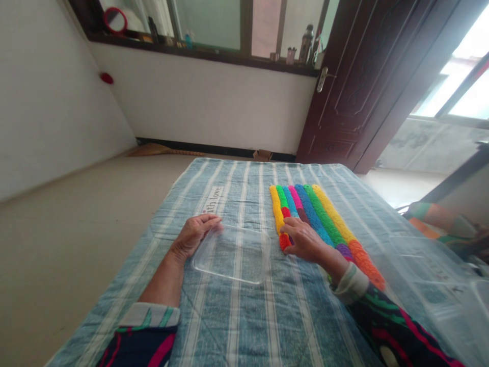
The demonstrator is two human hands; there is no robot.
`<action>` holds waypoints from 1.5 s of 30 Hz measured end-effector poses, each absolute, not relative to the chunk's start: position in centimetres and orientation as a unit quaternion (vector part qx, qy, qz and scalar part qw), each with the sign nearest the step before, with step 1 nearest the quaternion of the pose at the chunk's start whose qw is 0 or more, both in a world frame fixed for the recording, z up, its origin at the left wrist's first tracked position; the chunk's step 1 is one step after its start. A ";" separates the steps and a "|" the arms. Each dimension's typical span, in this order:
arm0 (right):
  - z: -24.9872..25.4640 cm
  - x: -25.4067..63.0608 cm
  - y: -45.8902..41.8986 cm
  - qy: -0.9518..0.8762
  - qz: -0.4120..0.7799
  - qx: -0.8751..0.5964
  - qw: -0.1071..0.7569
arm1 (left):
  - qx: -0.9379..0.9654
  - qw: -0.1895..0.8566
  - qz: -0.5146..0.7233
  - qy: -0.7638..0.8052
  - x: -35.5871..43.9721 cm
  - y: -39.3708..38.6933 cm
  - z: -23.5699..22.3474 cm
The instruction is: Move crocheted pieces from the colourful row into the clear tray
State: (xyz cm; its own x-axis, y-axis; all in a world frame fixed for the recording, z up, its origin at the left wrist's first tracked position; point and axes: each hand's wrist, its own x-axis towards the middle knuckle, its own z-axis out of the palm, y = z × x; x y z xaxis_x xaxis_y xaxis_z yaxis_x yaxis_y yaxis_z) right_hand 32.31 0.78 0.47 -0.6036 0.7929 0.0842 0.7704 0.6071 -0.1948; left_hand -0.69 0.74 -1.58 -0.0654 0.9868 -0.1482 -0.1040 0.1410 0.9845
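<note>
A clear, shallow plastic box or lid lies on the striped cloth in front of me. My left hand pinches its far left corner between thumb and fingers. To its right are several long, bumpy-textured rows in bright colours, laid side by side and pointing away from me. My right hand reaches over their near left part. Its thumb and fingers close around the red end piece of the leftmost row, below a yellow length. The hand and wrist hide the near ends of some middle rows.
A blue-and-white striped cloth covers the table. Clear plastic containers stand at the right edge. Beyond the table are a broom on the floor, a brown door and a window sill holding a flask and a red-rimmed mirror.
</note>
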 end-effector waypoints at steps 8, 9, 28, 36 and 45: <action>0.1 32.4 0.7 -0.897 0.060 -0.428 0.097 | 0.419 0.536 0.504 0.531 -0.6 0.7 -1.5; 0.1 32.4 0.7 -0.897 0.056 -0.428 0.095 | 0.420 0.535 0.504 0.532 -0.6 0.7 -1.5; 0.7 31.6 0.3 -0.913 0.021 -0.404 0.052 | 0.416 0.538 0.509 0.527 -0.3 0.6 -1.2; 1.1 31.5 0.2 -0.911 0.024 -0.409 0.040 | 0.442 0.518 0.502 0.533 -0.6 0.7 -1.6; 1.3 31.2 0.2 -0.915 0.032 -0.403 0.023 | 0.429 0.526 0.507 0.531 -0.4 0.5 -1.3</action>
State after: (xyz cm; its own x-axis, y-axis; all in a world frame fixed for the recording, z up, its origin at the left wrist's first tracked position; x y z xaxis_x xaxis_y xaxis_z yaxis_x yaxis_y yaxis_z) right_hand 31.21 0.21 1.27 -0.6747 0.7379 0.0166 0.7350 0.6737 -0.0761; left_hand -0.43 0.55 -1.31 -0.0772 0.9893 -0.1239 -0.0775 0.1180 0.9900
